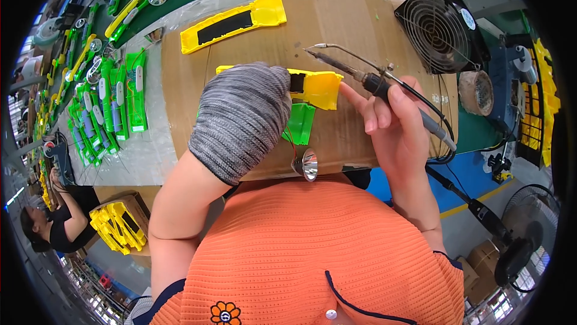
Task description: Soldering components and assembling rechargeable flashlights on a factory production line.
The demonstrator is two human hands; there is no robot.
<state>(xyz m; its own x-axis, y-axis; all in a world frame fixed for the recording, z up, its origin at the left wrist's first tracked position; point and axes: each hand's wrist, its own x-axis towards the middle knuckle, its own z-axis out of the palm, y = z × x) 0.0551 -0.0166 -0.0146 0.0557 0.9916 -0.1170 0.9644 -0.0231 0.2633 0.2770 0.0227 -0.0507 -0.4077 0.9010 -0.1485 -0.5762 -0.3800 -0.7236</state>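
Note:
My left hand (pixel 243 114), in a grey knit glove, is curled with its fingertips hidden under it. It lies over a yellow plastic casing (pixel 321 89) with a black strip and a green casing (pixel 300 123); what its fingers grip is covered. Thin red wires run from the green casing toward a shiny reflector cup (pixel 309 165) at the cardboard's near edge. My bare right hand (pixel 393 111) holds a soldering iron (pixel 375 84) with a thin curved metal tube clamped along it. The iron's tip points up and left, above the yellow casing, apart from it.
Another yellow casing (pixel 234 25) lies farther back on the cardboard (pixel 336 24). Several green casings (pixel 137 93) with wires sit at left. A black fan (pixel 442 27) and a tape roll (pixel 476 92) stand at right. A co-worker (pixel 60 223) sits at far left by a box of yellow casings (pixel 120 227).

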